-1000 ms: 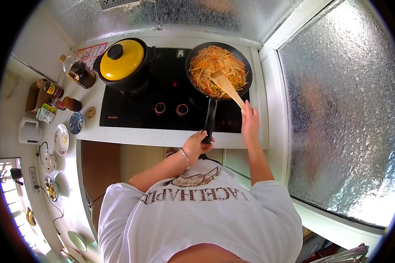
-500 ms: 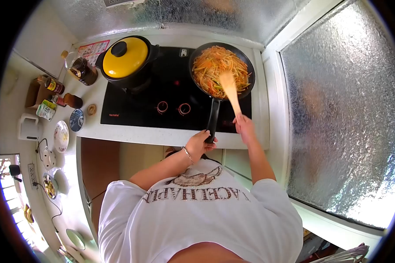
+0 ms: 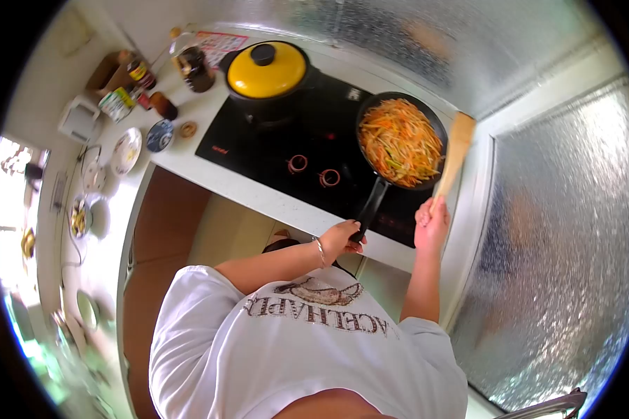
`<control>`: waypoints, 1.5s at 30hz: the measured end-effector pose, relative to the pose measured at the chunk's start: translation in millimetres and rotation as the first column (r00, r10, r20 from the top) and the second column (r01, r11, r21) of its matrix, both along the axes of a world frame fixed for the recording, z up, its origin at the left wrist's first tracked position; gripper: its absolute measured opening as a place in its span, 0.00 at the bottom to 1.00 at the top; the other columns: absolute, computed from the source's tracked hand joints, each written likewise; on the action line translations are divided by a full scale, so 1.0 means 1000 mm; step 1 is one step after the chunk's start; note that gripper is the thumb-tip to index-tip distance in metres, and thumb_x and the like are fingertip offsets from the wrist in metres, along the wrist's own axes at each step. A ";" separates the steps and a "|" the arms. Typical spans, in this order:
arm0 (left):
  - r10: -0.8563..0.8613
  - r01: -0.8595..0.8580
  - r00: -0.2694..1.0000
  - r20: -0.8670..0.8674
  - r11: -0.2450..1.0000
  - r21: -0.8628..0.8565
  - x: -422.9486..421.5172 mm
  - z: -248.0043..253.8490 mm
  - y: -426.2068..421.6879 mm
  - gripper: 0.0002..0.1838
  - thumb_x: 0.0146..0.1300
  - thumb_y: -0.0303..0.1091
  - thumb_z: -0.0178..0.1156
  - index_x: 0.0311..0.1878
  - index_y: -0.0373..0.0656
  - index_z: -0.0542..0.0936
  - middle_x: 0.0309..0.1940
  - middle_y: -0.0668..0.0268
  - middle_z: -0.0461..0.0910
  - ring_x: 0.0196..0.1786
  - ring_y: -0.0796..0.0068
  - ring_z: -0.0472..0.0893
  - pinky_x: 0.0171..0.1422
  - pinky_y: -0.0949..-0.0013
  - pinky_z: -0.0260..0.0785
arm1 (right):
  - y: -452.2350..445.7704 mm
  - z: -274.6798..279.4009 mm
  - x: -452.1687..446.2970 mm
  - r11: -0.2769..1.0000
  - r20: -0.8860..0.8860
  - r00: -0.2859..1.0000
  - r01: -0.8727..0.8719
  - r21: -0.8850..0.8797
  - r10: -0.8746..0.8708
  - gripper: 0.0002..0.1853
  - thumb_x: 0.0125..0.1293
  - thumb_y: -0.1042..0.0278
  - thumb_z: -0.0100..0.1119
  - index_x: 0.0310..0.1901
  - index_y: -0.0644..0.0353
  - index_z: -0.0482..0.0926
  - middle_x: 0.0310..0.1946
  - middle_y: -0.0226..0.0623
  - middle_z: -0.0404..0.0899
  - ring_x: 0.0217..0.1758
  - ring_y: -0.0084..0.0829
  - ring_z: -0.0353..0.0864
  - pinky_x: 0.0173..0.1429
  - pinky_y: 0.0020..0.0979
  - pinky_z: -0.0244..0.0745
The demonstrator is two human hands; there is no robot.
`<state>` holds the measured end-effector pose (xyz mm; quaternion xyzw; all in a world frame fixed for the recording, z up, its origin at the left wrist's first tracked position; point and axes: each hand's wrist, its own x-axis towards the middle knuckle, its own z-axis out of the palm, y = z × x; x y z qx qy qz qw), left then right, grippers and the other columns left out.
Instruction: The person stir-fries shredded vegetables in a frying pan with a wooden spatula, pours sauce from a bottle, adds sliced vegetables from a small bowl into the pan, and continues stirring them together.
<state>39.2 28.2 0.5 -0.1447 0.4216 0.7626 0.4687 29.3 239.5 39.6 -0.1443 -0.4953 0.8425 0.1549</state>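
My left hand, with a bracelet at the wrist, is closed round the black handle of a frying pan. The pan stands on the right side of the black cooktop. Shredded vegetables, orange and pale with some green strips, fill it. My right hand grips a wooden spatula by its lower end. The spatula's blade points up and away, beyond the pan's right rim and apart from the food.
A black pot with a yellow lid occupies the cooktop's left rear. Bottles, a blue patterned bowl and a plate stand along the left counter. A textured glass panel borders the right side.
The spatula has come out of the vegetables and moved right, past the pan's rim. My left hand stays on the pan handle. The camera view has turned and shifted.
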 end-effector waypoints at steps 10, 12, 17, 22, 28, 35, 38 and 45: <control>-0.073 0.067 0.987 -0.141 0.997 -0.047 0.008 -0.021 0.015 0.19 0.65 0.47 0.42 0.49 0.43 0.68 0.37 0.65 0.78 0.29 0.76 0.76 0.34 0.70 0.70 | -0.050 0.041 -0.032 0.970 -0.062 0.968 -0.239 0.054 0.242 0.15 0.68 0.56 0.46 0.30 0.60 0.67 0.15 0.23 0.57 0.16 0.14 0.54 0.22 0.17 0.50; -0.065 0.049 0.985 -0.163 0.993 -0.104 0.011 -0.016 0.008 0.28 0.63 0.52 0.45 0.60 0.42 0.62 0.47 0.61 0.74 0.36 0.73 0.76 0.38 0.69 0.70 | -0.069 0.057 -0.026 0.954 -0.047 0.960 -0.268 0.132 0.276 0.15 0.68 0.56 0.46 0.31 0.60 0.67 0.16 0.23 0.57 0.17 0.13 0.52 0.22 0.17 0.49; 0.009 -0.034 0.981 -0.193 0.991 -0.127 0.015 -0.027 -0.063 0.30 0.63 0.51 0.43 0.64 0.44 0.58 0.49 0.58 0.72 0.41 0.67 0.77 0.41 0.67 0.70 | -0.148 0.094 0.001 0.881 -0.052 0.920 -0.355 0.311 0.389 0.14 0.68 0.57 0.44 0.30 0.58 0.65 0.16 0.23 0.56 0.17 0.13 0.50 0.22 0.17 0.47; 0.160 -0.181 0.975 -0.156 0.975 -0.127 0.047 -0.049 -0.210 0.24 0.64 0.49 0.44 0.58 0.45 0.65 0.42 0.62 0.77 0.39 0.72 0.77 0.39 0.71 0.69 | -0.282 0.079 0.018 0.796 -0.043 0.828 -0.521 0.308 0.559 0.14 0.68 0.58 0.46 0.31 0.60 0.67 0.16 0.24 0.58 0.17 0.14 0.54 0.22 0.16 0.49; 0.548 -0.551 0.835 -0.060 0.826 -0.123 0.104 -0.038 -0.401 0.18 0.65 0.44 0.46 0.53 0.46 0.69 0.38 0.66 0.78 0.37 0.76 0.77 0.41 0.75 0.68 | -0.460 0.067 0.023 0.570 0.076 0.609 -0.773 0.277 0.790 0.13 0.66 0.59 0.49 0.30 0.61 0.70 0.17 0.24 0.61 0.17 0.15 0.57 0.22 0.18 0.50; 0.770 -0.769 0.637 0.018 0.637 -0.048 0.183 -0.041 -0.513 0.15 0.65 0.40 0.44 0.51 0.44 0.70 0.38 0.66 0.77 0.39 0.77 0.77 0.45 0.76 0.68 | -0.610 0.049 0.038 0.280 0.177 0.338 -0.916 0.287 0.924 0.14 0.67 0.59 0.49 0.28 0.61 0.72 0.14 0.23 0.62 0.16 0.13 0.57 0.21 0.17 0.50; 0.848 -0.848 0.527 0.048 0.529 -0.026 0.206 -0.056 -0.529 0.15 0.66 0.39 0.44 0.51 0.43 0.70 0.38 0.66 0.77 0.39 0.77 0.77 0.45 0.75 0.68 | -0.644 0.036 0.042 0.154 0.192 0.216 -0.944 0.292 0.957 0.15 0.67 0.58 0.49 0.30 0.61 0.73 0.14 0.23 0.61 0.16 0.13 0.57 0.20 0.17 0.50; 0.995 -0.996 0.017 0.098 0.025 -0.083 0.287 -0.072 -0.572 0.15 0.67 0.37 0.43 0.50 0.40 0.71 0.37 0.64 0.77 0.38 0.75 0.77 0.44 0.74 0.70 | -0.772 0.012 0.068 -0.199 0.141 -0.172 -0.957 0.211 0.975 0.20 0.67 0.50 0.45 0.32 0.61 0.72 0.17 0.25 0.63 0.19 0.15 0.57 0.23 0.18 0.52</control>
